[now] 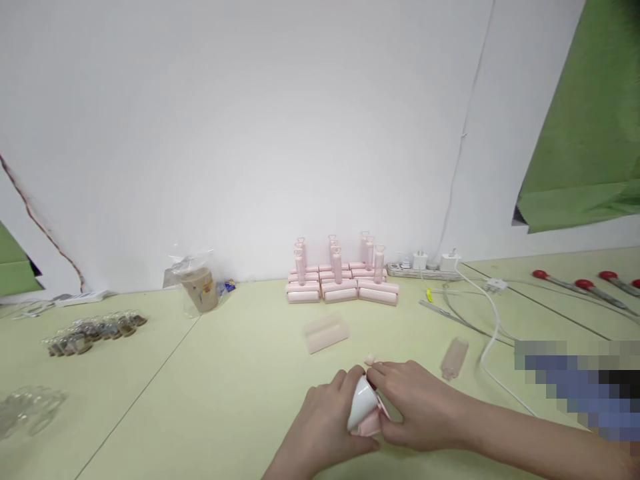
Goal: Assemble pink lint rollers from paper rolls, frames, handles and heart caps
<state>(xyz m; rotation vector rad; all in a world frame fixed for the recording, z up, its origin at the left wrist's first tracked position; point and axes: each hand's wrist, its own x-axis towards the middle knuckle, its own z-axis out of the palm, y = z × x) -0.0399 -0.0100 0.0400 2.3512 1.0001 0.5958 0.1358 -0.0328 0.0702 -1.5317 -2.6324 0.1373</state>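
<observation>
Near the front of the table, my left hand (326,417) is wrapped round the left side of a lint roller (363,403) with a white roll and a pink frame. My right hand (419,403) grips the same roller from the right, its thumb on the pink part. Fingers hide much of it. Just beyond my right fingertips lies a small pink piece (369,359). A pale pink, trough-shaped cover (325,333) rests behind my hands. On the right is a clear pinkish tube-like piece (455,359).
Several pink lint rollers with upright handles (341,289) stand in rows by the wall. A bagged cup (201,288) and small glass-domed items (95,331) are on the left. A power strip (425,270), a white cable (495,327), tweezers (440,310) and red-knobbed levers (584,285) are on the right.
</observation>
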